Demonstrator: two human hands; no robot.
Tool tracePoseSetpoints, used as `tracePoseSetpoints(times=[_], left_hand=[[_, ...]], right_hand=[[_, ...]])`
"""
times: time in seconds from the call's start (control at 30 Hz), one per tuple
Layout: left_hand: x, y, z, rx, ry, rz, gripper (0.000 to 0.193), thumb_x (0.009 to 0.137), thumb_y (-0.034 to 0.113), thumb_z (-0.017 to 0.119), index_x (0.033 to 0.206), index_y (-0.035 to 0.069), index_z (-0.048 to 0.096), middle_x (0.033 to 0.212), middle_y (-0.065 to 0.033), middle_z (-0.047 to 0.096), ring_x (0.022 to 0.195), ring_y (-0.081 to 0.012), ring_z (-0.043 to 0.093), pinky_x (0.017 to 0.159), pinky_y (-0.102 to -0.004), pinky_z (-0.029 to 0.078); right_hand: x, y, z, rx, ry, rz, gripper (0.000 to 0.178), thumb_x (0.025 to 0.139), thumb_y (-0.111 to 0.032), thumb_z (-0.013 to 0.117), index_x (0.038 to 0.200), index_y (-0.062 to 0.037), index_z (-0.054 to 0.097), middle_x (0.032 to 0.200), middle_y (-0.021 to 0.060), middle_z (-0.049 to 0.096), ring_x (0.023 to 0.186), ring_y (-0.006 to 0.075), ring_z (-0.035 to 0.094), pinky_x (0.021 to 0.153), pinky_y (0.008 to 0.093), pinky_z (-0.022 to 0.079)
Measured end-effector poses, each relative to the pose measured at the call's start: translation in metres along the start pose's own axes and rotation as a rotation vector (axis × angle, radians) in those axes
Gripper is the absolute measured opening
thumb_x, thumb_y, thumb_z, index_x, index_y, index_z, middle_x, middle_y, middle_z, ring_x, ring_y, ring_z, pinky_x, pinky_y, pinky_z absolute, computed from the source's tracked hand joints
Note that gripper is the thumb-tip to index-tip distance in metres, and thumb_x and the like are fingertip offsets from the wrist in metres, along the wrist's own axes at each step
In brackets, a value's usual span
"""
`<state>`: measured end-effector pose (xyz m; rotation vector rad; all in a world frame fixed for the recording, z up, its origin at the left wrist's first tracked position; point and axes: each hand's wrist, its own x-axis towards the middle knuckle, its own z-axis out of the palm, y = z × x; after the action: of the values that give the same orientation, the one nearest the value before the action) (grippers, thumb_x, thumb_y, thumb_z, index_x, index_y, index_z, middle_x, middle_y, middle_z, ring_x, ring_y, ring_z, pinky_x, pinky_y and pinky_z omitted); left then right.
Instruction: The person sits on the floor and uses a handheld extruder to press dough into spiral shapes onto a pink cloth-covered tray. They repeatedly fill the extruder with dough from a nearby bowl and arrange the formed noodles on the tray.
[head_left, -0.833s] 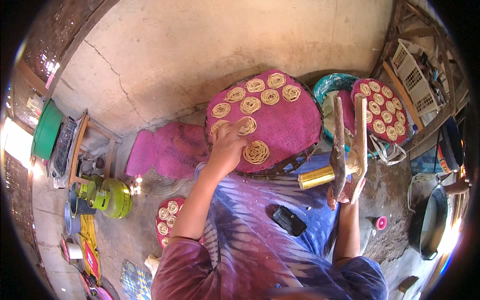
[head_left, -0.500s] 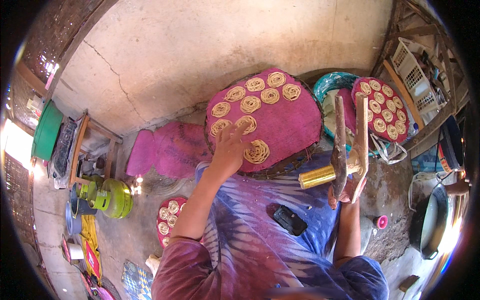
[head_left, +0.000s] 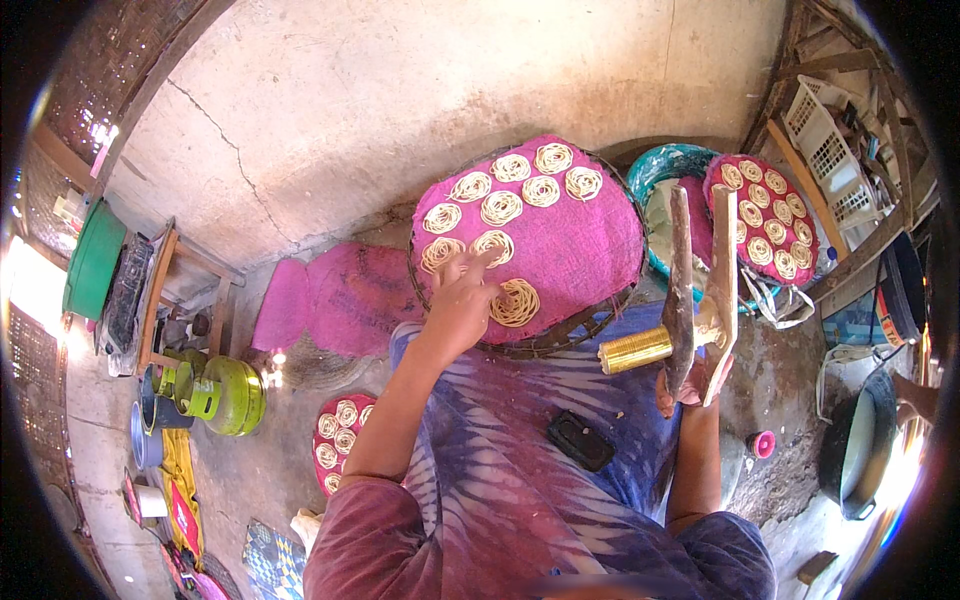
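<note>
Now: noodle coils (head_left: 501, 208) on pink-lined round tray (head_left: 590, 250)

Looks like a home kitchen or food workshop, judging by noodle-like coils (head_left: 501, 208) on a pink cloth (head_left: 590, 252), a gas cylinder (head_left: 236, 398) and green basin (head_left: 92, 262) at left, a dark pan (head_left: 831, 452) at right.
</note>
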<state>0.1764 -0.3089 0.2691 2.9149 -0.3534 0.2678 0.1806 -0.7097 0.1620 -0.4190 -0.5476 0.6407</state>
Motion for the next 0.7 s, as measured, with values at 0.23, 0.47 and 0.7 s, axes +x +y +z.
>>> tracePoseSetpoints(times=[0.23,0.47,0.7], left_hand=[[0.032,0.011,-0.045,-0.944,0.247,0.047,0.047,0.095,0.017,0.059,0.139,0.009,0.044,0.151,-0.0142,0.04,0.134,-0.0356,0.042,0.112,-0.0447,0.033],[0.084,0.068,-0.089,-2.448,-0.107,0.254,0.092,0.093,0.075,0.024,0.138,-0.003,0.044,0.137,-0.0281,0.05,0.124,-0.0388,0.052,0.109,-0.0504,0.037],[0.165,0.016,-0.032,-2.675,0.135,0.247,0.05,0.094,0.054,0.048,0.098,0.007,0.061,0.091,-0.0095,0.062,0.09,-0.0283,0.059,0.097,-0.046,0.045]], right_hand=[[0.005,0.006,0.011,-0.144,0.009,0.147,0.121,0.071,-0.092,0.042,0.139,0.0083,0.04,0.096,0.0319,0.062,0.076,0.0361,0.065,0.061,0.0447,0.053],[0.058,-0.024,0.067,-0.395,-0.006,0.613,0.115,0.076,-0.085,0.047,0.144,0.0073,0.033,0.105,0.0323,0.061,0.085,0.0372,0.066,0.069,0.0436,0.054],[0.151,-0.094,0.115,-0.725,0.376,0.876,0.1,0.089,-0.081,0.021,0.137,0.0026,0.044,0.092,0.0253,0.067,0.077,0.0282,0.068,0.064,0.037,0.054]])
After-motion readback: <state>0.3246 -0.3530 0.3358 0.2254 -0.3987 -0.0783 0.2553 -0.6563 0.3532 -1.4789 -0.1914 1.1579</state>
